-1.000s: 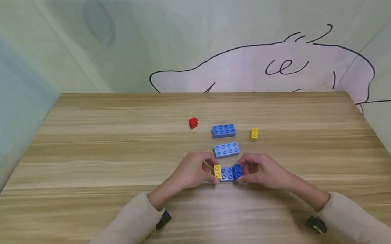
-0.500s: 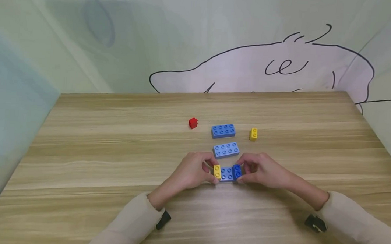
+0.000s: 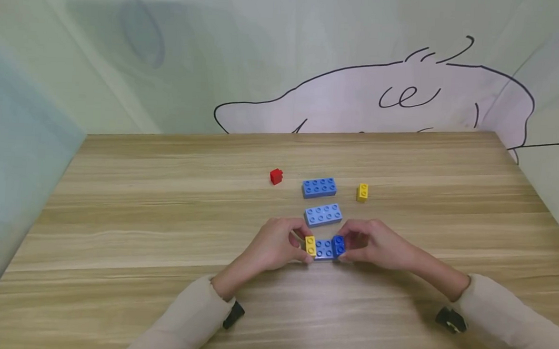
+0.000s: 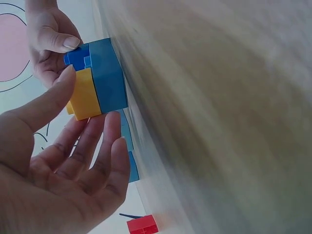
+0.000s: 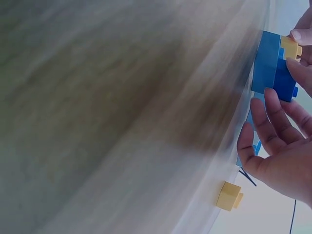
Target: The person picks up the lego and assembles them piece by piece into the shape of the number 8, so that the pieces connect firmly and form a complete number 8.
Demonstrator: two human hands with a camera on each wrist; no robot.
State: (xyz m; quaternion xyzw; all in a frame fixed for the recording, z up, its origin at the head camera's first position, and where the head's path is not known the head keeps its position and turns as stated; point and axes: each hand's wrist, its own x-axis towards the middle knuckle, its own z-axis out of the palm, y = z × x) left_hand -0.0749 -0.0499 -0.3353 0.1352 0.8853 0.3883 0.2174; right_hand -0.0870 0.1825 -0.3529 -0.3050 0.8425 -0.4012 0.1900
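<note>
A blue building brick (image 3: pixel 324 249) lies on the table in front of me, with two smaller bricks on top. On its left end sits a yellow two-stud brick (image 3: pixel 310 245), which my left hand (image 3: pixel 276 245) pinches between thumb and fingers. My right hand (image 3: pixel 382 246) likewise pinches the dark blue two-stud brick (image 3: pixel 339 245) on the right end. Several studs of the bottom brick show between them. In the left wrist view the yellow brick (image 4: pixel 87 95) looks flush on the lower brick (image 4: pixel 108 78). From the right wrist, the dark blue brick (image 5: pixel 283 80) looks seated too.
Behind the hands lie a light blue brick (image 3: pixel 323 215) and, farther back, a medium blue brick (image 3: pixel 319 188). A small red brick (image 3: pixel 276 176) is at their left, another yellow brick (image 3: pixel 363 192) at their right. The wooden table (image 3: pixel 164 200) meets a wall with a line drawing.
</note>
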